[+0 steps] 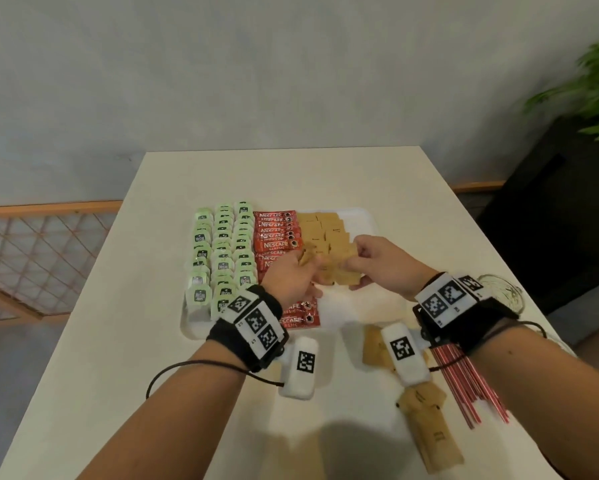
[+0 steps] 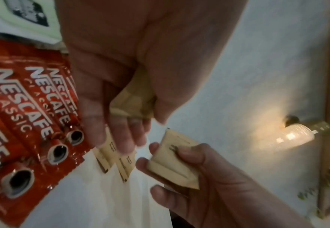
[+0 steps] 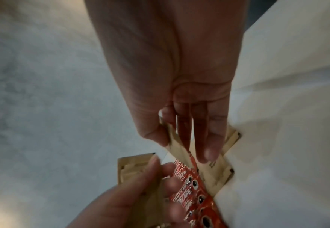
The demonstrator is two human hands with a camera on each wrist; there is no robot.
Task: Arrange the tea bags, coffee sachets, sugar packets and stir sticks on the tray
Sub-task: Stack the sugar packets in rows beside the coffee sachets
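A white tray (image 1: 360, 213) holds three columns of green tea bags (image 1: 222, 251), a column of red coffee sachets (image 1: 277, 234) and brown sugar packets (image 1: 326, 230) at its far right. Both hands meet above the tray's middle. My left hand (image 1: 308, 271) grips a small bunch of brown sugar packets (image 2: 133, 104) between thumb and fingers. My right hand (image 1: 358, 261) pinches one brown sugar packet (image 2: 172, 163) right beside that bunch. Red stir sticks (image 1: 464, 379) lie on the table under my right wrist.
Loose sugar packets (image 1: 426, 420) lie on the white table (image 1: 135, 341) near its front right. A glass (image 1: 500, 289) stands by the right edge. A dark cabinet (image 1: 551, 220) and a plant (image 1: 596, 81) are beyond it.
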